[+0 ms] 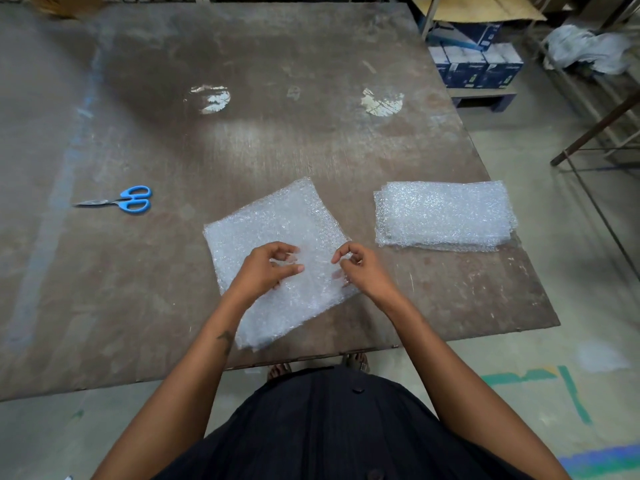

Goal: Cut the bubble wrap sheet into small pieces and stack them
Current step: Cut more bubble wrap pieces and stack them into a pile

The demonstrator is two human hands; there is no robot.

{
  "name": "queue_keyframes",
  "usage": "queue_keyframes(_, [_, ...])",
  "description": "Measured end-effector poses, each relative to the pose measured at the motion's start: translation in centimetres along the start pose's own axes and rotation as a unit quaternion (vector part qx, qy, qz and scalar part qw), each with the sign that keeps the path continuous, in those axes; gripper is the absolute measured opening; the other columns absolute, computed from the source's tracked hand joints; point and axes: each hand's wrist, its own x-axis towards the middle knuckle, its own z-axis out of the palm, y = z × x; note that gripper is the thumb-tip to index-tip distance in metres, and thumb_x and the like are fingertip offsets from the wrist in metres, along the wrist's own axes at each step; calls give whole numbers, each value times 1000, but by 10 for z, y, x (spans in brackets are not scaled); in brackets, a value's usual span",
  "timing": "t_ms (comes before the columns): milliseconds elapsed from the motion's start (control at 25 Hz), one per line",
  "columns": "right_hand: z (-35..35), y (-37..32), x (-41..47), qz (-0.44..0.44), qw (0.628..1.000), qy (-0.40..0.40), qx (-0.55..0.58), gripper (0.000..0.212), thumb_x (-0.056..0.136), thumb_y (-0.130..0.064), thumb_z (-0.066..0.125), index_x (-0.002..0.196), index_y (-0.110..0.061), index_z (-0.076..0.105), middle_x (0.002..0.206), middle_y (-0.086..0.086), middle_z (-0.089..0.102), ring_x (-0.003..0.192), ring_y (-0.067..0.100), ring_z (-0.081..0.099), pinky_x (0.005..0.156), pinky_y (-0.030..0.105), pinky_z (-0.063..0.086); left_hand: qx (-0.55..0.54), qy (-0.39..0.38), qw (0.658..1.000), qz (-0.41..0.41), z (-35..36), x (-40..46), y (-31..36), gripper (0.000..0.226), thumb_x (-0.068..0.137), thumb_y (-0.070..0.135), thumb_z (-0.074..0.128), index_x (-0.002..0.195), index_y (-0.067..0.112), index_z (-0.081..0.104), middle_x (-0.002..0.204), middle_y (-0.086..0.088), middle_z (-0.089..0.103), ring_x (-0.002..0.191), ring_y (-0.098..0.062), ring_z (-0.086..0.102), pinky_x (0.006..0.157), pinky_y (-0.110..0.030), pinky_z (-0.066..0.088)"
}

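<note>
- Near the front edge of the desk (pixel 242 150), a bubble wrap sheet (pixel 277 230) lies flat and skewed, one corner reaching almost to the edge.
- Just right of it, apart, sits a stack of cut pieces (pixel 445 214).
- Left hand (pixel 266 268) and right hand (pixel 356 266) are over the sheet's middle, fingers loosely curled; whether they pinch the film or only touch it, I cannot tell.
- Scissors (pixel 130 199) lie well to the left, untouched.
- Judged by look, the sheet is very light, limp and slick, so it will slide and sag; best held at an edge or corner, kept taut for cutting.
</note>
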Motion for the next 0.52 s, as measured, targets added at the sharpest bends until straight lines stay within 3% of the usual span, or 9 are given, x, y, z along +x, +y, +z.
queue_keyframes(120, [7, 10, -2, -3, 996, 85, -30, 24, 99, -6, 52, 94, -30, 53, 77, 4, 65, 54, 19, 65, 54, 42, 56, 34, 47, 998, 1, -17, -4, -9, 16, 99, 21, 69, 113, 28, 74, 92, 2, 70, 55, -7, 60, 61, -39, 59])
queue_keyframes(200, [16, 17, -3, -16, 991, 111, -79, 27, 101, -8, 48, 92, -34, 48, 93, 9, 62, 63, 24, 68, 61, 50, 59, 5, 72, 997, -14, -19, -5, -11, 16, 104, 24, 59, 95, 25, 72, 77, 8, 65, 56, -5, 60, 74, -50, 61])
queue_keyframes(280, [23, 14, -4, -29, 977, 138, -160, 28, 97, -4, 50, 96, -32, 52, 105, 5, 52, 83, 27, 63, 75, 48, 56, -2, 81, 996, -38, -12, -10, -8, 24, 105, 30, 55, 89, 19, 70, 82, 6, 68, 60, -5, 66, 82, -51, 61])
queue_keyframes(400, [34, -4, -4, -190, 880, 218, -377, 38, 76, 11, 59, 97, -19, 64, 107, 8, 51, 95, 27, 49, 79, 34, 30, 17, 105, 994, -38, 0, -16, 3, 25, 100, 35, 60, 91, 16, 72, 93, 1, 74, 70, -16, 72, 79, -44, 61])
queue_keyframes(440, [40, -10, -3, -255, 859, 206, -393, 37, 73, 13, 59, 95, -16, 66, 103, 9, 54, 90, 28, 50, 76, 34, 28, 22, 118, 992, -28, 3, -18, 4, 26, 100, 38, 62, 90, 16, 72, 90, 1, 73, 69, -14, 70, 74, -41, 59])
queue_keyframes(520, [54, -17, -2, -268, 897, 115, -331, 35, 81, 9, 58, 105, -13, 69, 106, 8, 59, 88, 29, 58, 72, 39, 42, 18, 135, 991, -7, 6, -21, 7, 34, 100, 47, 63, 89, 15, 69, 83, 2, 73, 65, -9, 67, 70, -36, 54])
